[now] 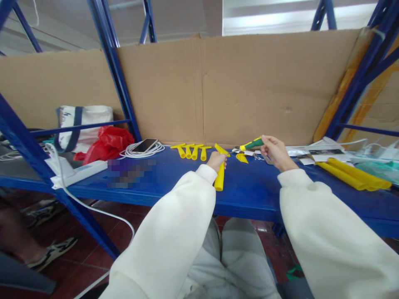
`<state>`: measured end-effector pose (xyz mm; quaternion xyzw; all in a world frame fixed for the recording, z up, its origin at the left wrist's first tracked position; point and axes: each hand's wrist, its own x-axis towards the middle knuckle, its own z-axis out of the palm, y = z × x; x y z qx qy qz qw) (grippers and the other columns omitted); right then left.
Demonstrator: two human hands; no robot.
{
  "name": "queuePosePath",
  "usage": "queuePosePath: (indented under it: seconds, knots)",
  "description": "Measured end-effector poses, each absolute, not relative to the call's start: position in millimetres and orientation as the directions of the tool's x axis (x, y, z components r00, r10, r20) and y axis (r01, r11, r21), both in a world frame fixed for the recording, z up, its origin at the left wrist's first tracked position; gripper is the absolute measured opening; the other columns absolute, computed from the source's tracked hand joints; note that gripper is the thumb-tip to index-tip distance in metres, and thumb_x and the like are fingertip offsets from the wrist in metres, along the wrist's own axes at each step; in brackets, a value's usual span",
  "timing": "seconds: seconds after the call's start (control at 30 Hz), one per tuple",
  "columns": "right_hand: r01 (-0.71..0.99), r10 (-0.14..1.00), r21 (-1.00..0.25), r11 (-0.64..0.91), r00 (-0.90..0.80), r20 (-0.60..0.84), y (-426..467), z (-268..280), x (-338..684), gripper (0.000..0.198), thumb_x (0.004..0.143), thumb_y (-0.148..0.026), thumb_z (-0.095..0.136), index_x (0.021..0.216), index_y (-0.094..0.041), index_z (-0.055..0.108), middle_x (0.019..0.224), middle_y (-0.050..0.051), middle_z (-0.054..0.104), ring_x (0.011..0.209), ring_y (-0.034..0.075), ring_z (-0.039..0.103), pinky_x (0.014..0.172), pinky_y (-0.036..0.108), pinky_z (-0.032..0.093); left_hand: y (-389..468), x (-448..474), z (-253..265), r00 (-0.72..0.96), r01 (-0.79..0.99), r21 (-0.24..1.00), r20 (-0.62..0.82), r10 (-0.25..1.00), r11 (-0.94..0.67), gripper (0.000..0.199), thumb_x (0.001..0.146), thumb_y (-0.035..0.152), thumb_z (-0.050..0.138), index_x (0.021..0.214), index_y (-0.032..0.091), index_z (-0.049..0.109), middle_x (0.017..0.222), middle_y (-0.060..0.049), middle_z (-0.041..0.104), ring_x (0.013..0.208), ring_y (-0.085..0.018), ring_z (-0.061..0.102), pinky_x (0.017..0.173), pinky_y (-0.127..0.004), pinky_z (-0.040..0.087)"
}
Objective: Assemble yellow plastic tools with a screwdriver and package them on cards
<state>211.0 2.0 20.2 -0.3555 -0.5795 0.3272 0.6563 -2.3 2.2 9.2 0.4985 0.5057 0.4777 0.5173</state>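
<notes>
White sleeves [324, 224] sit closest to the lens, above a pair of grey trousers [243, 241], both arms reaching out over the blue worktop [183, 182]. Left hand [217, 161]: grip closed around a yellow T-piece [220, 178], just below its head. Right hand [276, 151]: grip pinched on the rear end of the screwdriver [253, 144], green and yellow handle. T-piece is mid-worktop near the front edge; can't tell from here if its lower end rests or floats. My read: left steadies the part so the tool can bear on it, right holds far back for easy twisting. T-piece long axis runs near-to-far, open tube end toward the wearer, crosspiece at the far end and slanted. Screwdriver lies nearly crosswise to that, handle right, shaft pointing left and a little down to the head; tip's hidden, so I can't confirm contact. Four yellow T-shaped parts [188, 151] stand off to the left in a row, tubes facing the wearer, probably lined up to stay out of the way. Loose yellow piece [242, 158] lies just below the handle, within easy reach. Yellow tubes [349, 176] lie together at right, likely stock, angled toward the near right. Cardboard [249, 83] backs the lot, presumably as a screen.
</notes>
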Motion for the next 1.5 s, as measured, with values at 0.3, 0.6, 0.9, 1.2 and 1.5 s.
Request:
queuePosePath:
  seconds: [0.3,0.6,0.9,1.2,1.5]
  knots:
    - [-0.084,0.823,-0.819,0.568,0.093,0.561,1.2,20.8,208.3,0.045,0.060,-0.050,0.086,0.085,-0.024,0.060,0.053,-0.008,0.049,0.046,0.009,0.045,0.042,0.022,0.039,3.4,-2.5,8.2,0.036,0.005,0.999,-0.046,0.998,0.046,0.027,0.085,0.005,0.060,0.064,0.017,0.048,0.049,0.005,0.045,0.041,-0.007,0.040,0.044,-0.021,0.034]
    - [-0.041,0.831,-0.837,0.545,0.157,0.533,5.6,18.5,210.1,0.048,0.059,-0.056,0.085,0.077,-0.024,0.054,0.046,-0.010,0.044,0.038,0.007,0.039,0.037,0.020,0.033,2.7,-3.2,10.2,0.040,0.024,0.999,-0.043,0.998,0.042,0.023,0.084,0.004,0.057,0.066,0.016,0.050,0.050,0.005,0.045,0.041,-0.008,0.041,0.047,-0.023,0.037]
    - [-0.114,0.841,-0.833,0.541,0.066,0.537,-0.8,21.3,208.6,0.047,0.060,-0.053,0.086,0.088,-0.024,0.062,0.052,-0.007,0.052,0.045,0.009,0.047,0.040,0.021,0.038,2.4,-3.7,11.6,0.035,0.033,0.998,-0.052,0.998,0.051,0.026,0.084,0.003,0.057,0.064,0.017,0.049,0.049,0.005,0.045,0.041,-0.007,0.041,0.046,-0.022,0.037]
    - [-0.079,0.815,-0.814,0.575,0.141,0.562,1.2,21.4,208.2,0.048,0.055,-0.052,0.089,0.081,-0.023,0.060,0.059,-0.007,0.056,0.044,0.006,0.045,0.039,0.019,0.038,2.5,-3.3,10.4,0.023,0.017,0.999,-0.052,0.998,0.051,0.024,0.085,0.005,0.060,0.066,0.017,0.050,0.048,0.006,0.045,0.039,-0.006,0.039,0.043,-0.020,0.033]
    - [-0.060,0.821,-0.826,0.561,0.168,0.545,2.2,19.6,208.8,0.048,0.056,-0.054,0.088,0.080,-0.023,0.060,0.049,-0.010,0.044,0.039,0.005,0.036,0.036,0.019,0.029,3.3,-3.5,10.5,0.023,0.036,0.998,-0.051,0.998,0.050,0.025,0.085,0.003,0.056,0.065,0.016,0.049,0.050,0.005,0.045,0.041,-0.008,0.041,0.047,-0.022,0.037]
